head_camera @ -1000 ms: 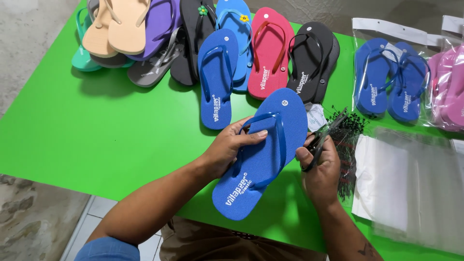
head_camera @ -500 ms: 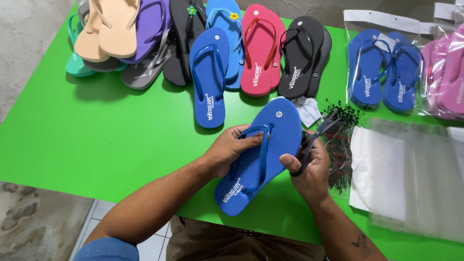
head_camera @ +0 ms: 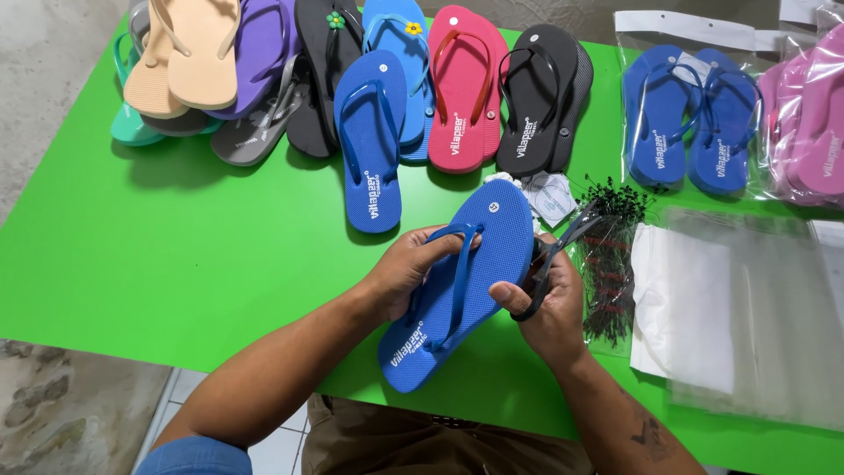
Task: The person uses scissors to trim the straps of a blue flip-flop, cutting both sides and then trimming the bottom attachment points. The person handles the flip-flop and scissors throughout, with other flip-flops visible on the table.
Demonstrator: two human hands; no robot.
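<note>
I hold a blue flip-flop (head_camera: 457, 295) just above the near edge of the green table (head_camera: 176, 246), its heel pointing to seven o'clock and its toe to one o'clock. My left hand (head_camera: 406, 268) clasps its left edge, fingers curled over the strap near the toe post. My right hand (head_camera: 549, 303) steadies the right edge with the thumb on the sole, while the same hand grips black scissors (head_camera: 563, 251) whose blades point to one o'clock, narrowly parted as far as I can tell.

Judging from how things lie, this sandal is loose and not yet bagged. Its likely partner, a single blue flip-flop (head_camera: 371, 141), lies at eleven o'clock from my hands, sole up on the table. Just beside my right hand, at three o'clock, sits a bundle of black plastic ties (head_camera: 611, 264), and beyond that a stack of clear flat bags (head_camera: 747, 308), seemingly unfilled.

Farther off, at twelve o'clock, a row of loose sandals waits: a red one (head_camera: 466, 88), a black pair (head_camera: 545, 97), and at ten o'clock a heap of peach, purple and grey ones (head_camera: 211, 70). At two o'clock a bagged blue pair (head_camera: 690, 119) and a bagged pink pair (head_camera: 809, 114) look finished. So, I judge, a few pairs are packed and most are left.
</note>
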